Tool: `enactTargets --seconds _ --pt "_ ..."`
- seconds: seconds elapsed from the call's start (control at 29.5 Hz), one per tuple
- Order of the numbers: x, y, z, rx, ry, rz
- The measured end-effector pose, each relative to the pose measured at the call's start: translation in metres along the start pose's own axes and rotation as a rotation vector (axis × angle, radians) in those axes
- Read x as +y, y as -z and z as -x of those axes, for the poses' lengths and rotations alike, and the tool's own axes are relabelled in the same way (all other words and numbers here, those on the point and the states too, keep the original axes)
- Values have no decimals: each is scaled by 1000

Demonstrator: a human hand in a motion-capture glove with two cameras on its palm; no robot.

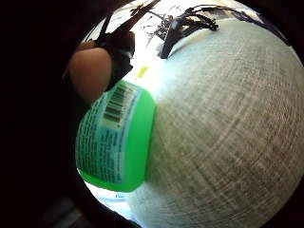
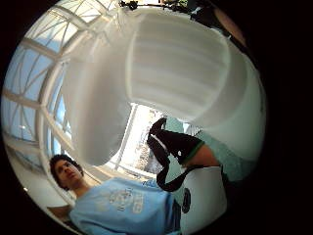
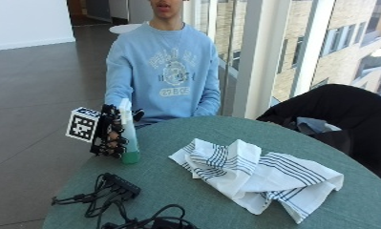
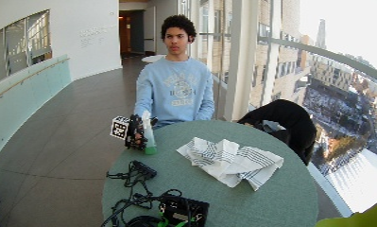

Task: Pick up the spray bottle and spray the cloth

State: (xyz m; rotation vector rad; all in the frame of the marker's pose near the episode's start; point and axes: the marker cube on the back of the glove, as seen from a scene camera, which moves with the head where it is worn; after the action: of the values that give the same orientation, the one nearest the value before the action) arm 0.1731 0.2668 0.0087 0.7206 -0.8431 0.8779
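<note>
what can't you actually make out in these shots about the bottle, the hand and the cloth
- Spray bottle nozzle and trigger: too small in both outside views; its white top fills the thumb side palm view.
- Whether the bottle's base touches the table: not settled in any view.
- Label text: blurred in the little finger side palm view.
- Right hand fingertips: hidden by the bottle in the outside view.
- Cloth underside: hidden by its folds.

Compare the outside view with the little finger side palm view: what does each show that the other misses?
Only the outside view shows the striped cloth, crumpled on the table, and the gloved right hand gripping the spray bottle upright. Only the palm view shows the bottle's barcode label. Both show the bottle's green base and the table surface.
</note>
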Motion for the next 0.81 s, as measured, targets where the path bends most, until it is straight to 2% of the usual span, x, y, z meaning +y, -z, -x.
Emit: enactTargets --seconds 0.58,0.68,0.81 --pt "-5 -11 -3 44 48 -127" --pt "-11 -15 3 48 59 -109" --pt "-19 -25 25 77 83 11"
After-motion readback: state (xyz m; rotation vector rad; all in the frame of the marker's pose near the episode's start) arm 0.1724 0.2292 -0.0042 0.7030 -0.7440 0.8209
